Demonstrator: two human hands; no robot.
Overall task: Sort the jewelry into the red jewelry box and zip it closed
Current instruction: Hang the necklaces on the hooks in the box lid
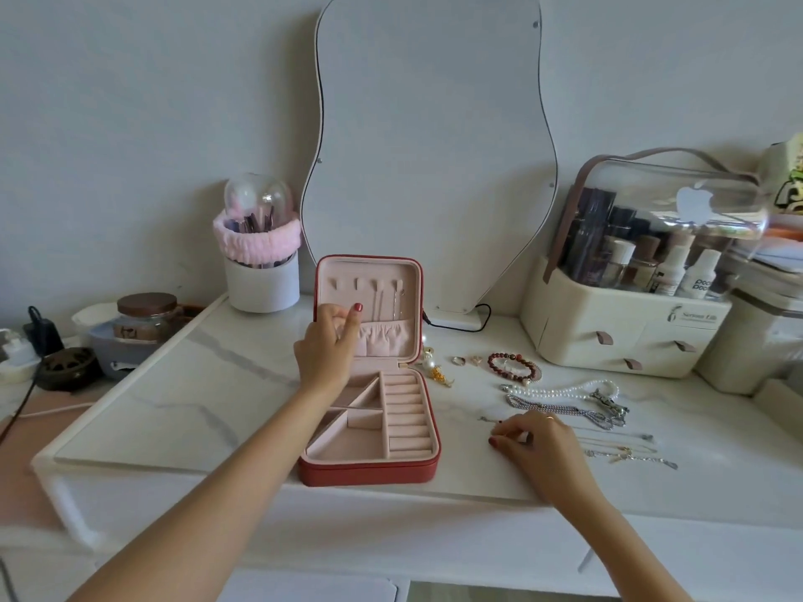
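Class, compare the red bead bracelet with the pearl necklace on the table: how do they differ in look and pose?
The bracelet has dark red beads; the necklace has small white pearls. The bracelet lies as a closed ring; the necklace is stretched out in a long line. The bracelet sits farther back, the necklace nearer the right hand. Both are beaded, lie right of the box, and neither is packed yet.
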